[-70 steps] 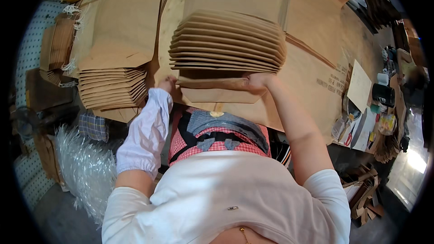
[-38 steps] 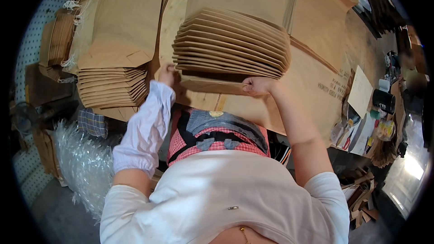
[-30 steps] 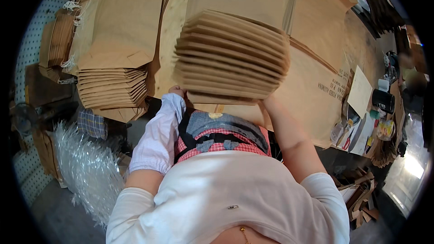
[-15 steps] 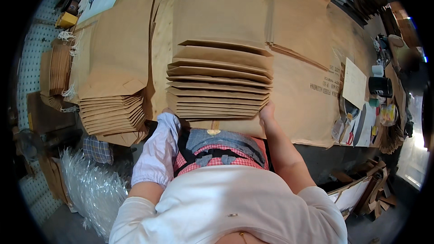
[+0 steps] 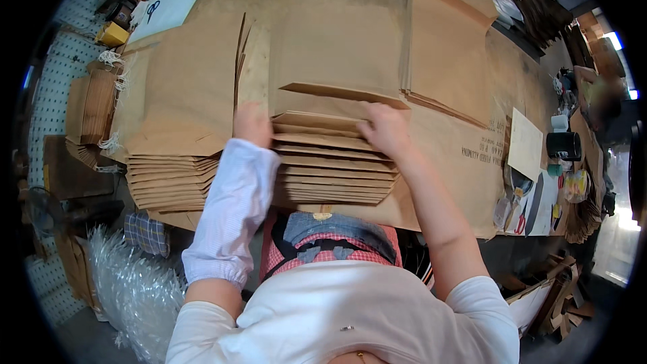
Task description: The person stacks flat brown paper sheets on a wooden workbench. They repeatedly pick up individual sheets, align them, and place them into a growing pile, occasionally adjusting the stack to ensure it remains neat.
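A fanned stack of brown kraft paper bags (image 5: 333, 174) lies in front of me, their folded ends overlapping in steps toward my body. My left hand (image 5: 253, 125), below a pale sleeve cover, is closed at the stack's left edge, near one of the upper folds; its fingertips are hidden. On the right side, my right hand (image 5: 387, 129) has its fingers bent and pressed on the edge of an upper bag. Beyond both hands one bag's fold (image 5: 344, 94) stands slightly raised.
Another stepped bag stack (image 5: 172, 178) lies at left, beside a bundle with white strings (image 5: 94, 108). More flat bags (image 5: 448, 54) lie at far right. Along the right edge are a paper sheet (image 5: 526, 141), a black cup (image 5: 563, 146) and red-handled scissors (image 5: 522, 219). Clear plastic strips (image 5: 138, 283) hang at lower left.
Both hands have moved away from my body, from the stack's near corners up its sides to the upper folds. The view has shifted slightly, so the table sits lower.
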`<state>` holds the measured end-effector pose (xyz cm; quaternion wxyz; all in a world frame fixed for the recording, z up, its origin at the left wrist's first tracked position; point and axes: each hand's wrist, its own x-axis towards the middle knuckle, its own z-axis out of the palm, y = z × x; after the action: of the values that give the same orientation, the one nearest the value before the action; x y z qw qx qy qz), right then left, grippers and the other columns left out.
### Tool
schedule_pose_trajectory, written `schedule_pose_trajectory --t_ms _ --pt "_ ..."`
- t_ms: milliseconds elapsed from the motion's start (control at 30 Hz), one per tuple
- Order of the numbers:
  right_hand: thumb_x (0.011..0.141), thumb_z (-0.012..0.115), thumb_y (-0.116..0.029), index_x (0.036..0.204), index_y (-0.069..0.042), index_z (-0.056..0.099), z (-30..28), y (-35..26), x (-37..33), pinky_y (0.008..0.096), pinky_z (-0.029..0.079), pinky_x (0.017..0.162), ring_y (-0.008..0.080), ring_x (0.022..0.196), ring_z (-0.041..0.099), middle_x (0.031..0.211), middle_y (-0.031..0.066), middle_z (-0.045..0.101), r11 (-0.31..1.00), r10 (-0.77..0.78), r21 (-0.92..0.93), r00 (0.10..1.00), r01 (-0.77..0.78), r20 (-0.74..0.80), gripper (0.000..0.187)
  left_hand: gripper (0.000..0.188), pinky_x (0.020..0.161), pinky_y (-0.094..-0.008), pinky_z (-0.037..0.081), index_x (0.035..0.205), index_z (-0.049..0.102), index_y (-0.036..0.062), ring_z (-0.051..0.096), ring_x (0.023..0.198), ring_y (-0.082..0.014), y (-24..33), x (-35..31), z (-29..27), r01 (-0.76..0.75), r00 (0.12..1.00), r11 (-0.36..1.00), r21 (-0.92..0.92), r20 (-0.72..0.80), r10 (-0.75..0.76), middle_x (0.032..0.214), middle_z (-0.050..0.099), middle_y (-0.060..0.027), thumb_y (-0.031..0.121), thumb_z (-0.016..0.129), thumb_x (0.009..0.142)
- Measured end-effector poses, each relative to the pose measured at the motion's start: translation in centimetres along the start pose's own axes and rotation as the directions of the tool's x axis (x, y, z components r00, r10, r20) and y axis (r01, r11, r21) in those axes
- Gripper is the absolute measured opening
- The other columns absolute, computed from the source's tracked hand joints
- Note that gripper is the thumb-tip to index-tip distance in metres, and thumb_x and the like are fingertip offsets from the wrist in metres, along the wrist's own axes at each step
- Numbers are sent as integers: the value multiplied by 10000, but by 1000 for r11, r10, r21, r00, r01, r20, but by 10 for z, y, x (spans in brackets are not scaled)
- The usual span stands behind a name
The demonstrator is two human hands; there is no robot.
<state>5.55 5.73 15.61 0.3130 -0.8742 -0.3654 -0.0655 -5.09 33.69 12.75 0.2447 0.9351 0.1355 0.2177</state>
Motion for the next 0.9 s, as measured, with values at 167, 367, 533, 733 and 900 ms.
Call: schedule_pose_trajectory --t_ms 167,367,533,733,900 --pt "718 520 -313 894 -71 583 16 -44 -39 400 456 620 295 716 563 834 147 580 988 -55 -86 807 130 589 306 466 943 -514 212 1142 434 61 314 1152 -323 104 -20 5 -390 870 893 225 408 276 1244 353 -169 342 484 774" --pt "675 509 -158 816 -55 601 42 4 61 388 464 628 297 719 568 805 141 584 915 -343 -328 880 235 -328 198 571 909 -507 248 1209 389 87 330 1130 -343 82 -102 30 -295 810 931 215 573 124 1249 353 -179 438 465 765" --pt "619 594 -165 784 -72 612 53 13 47 395 444 592 301 701 556 731 116 575 921 67 -371 893 117 446 189 570 914 -457 272 1173 422 71 365 1099 -349 99 -83 12 -250 708 959 133 700 87 1190 412 -181 422 521 735" --pt "642 593 -203 818 -93 613 24 -31 -34 380 439 564 303 646 540 664 93 540 991 -106 -11 833 134 544 208 790 946 -524 195 1232 340 98 259 1185 -346 117 -68 -5 -299 746 954 39 632 208 1260 302 -200 444 657 597" --pt "649 570 -170 861 -82 587 72 19 61 368 438 617 296 706 527 762 94 553 931 -124 -301 955 206 271 230 864 945 -565 160 1286 261 128 207 1215 -355 99 -97 14 -355 635 925 137 761 131 1304 235 -212 441 664 589"
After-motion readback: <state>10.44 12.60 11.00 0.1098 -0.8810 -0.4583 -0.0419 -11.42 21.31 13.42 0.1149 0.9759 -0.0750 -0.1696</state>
